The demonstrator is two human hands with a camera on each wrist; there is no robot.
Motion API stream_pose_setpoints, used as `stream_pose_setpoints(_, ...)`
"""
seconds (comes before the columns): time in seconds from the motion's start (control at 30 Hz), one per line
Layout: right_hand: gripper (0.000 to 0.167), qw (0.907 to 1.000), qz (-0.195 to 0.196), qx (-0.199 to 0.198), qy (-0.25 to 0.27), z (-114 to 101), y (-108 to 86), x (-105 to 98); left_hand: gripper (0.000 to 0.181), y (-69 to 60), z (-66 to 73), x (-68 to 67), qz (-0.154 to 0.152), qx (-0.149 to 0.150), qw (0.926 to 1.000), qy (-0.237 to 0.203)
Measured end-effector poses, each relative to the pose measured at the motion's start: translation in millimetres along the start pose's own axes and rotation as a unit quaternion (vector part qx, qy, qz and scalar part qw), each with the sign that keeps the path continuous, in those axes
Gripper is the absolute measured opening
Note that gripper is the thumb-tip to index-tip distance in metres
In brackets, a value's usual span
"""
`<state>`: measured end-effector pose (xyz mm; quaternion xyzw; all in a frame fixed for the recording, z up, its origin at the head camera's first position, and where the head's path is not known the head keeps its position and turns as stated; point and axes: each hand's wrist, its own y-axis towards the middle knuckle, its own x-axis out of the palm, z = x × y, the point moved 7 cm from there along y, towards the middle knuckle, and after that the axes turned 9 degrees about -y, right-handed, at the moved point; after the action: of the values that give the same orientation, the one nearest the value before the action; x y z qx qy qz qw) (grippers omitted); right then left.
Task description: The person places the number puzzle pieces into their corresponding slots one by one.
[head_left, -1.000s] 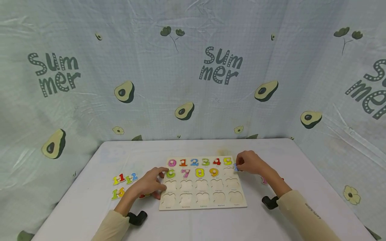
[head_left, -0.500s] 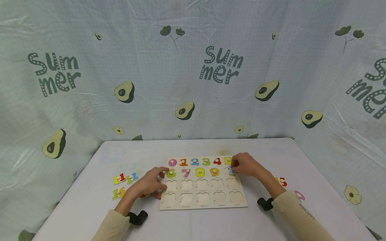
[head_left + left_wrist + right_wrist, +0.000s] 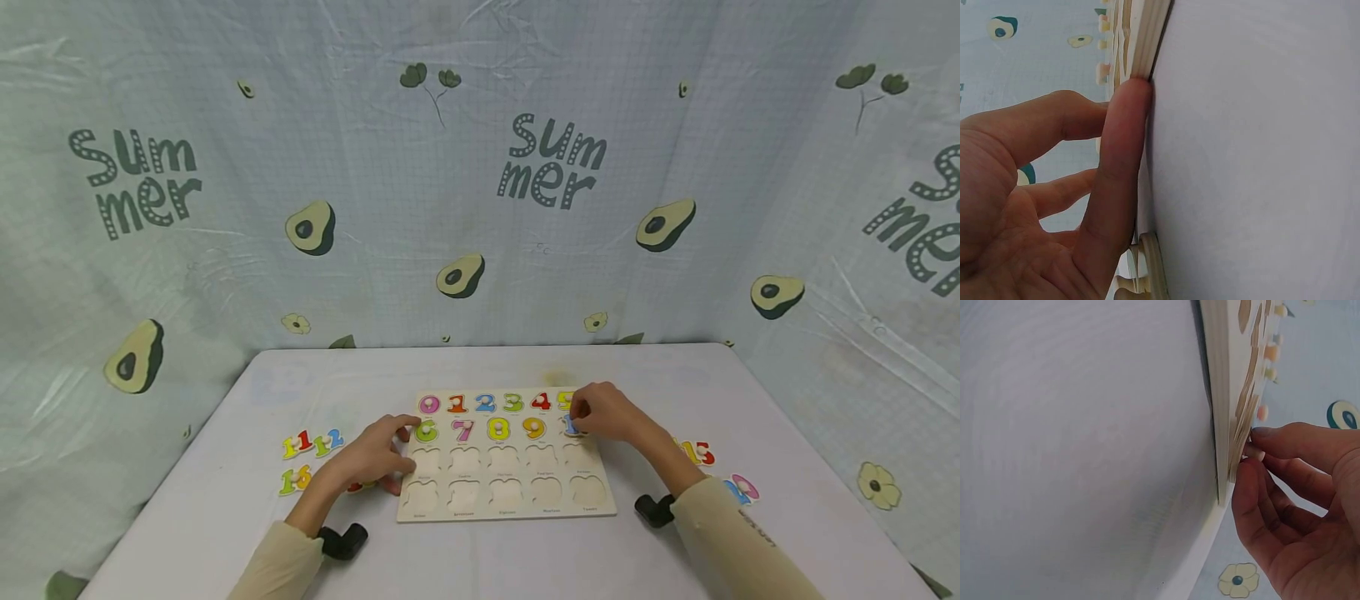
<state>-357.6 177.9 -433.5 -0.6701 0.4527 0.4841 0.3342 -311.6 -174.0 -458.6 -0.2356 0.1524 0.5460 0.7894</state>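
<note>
A wooden number puzzle board [image 3: 480, 504] lies on the table, with number pieces 0 to 9 in its two upper rows and bare recesses below. Near the board's right edge, my right hand [image 3: 611, 412] pinches a blue number piece [image 3: 572, 427] over the last recess of the second row. The right wrist view shows thumb and fingers around its small knob [image 3: 1254, 452]; the piece lies close against the board, though its exact seating cannot be told. My left hand [image 3: 372, 452] rests at the board's left edge, one digit [image 3: 1125, 119] pressing the side, other fingers over the top.
Left of the board lie loose pieces: an 11 [image 3: 297, 444], a 12 [image 3: 328, 442], a 16 [image 3: 295, 480] and one partly under the left hand [image 3: 362, 486]. To the right are a 15 [image 3: 699, 452] and a pink-and-blue piece [image 3: 742, 488], partly behind the right sleeve.
My right hand has carried the blue piece leftward from beside the board onto the second row's last recess, uncovering the loose pieces at the right. The left hand has stayed in place.
</note>
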Motion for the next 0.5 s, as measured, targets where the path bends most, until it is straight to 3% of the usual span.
stream_pose_setpoints(0.5,0.011,0.9999,0.002,-0.011,-0.003,-6.4,2.0,0.8,0.070,3.2,0.4,-1.6,0.006,0.010,0.9995,0.030)
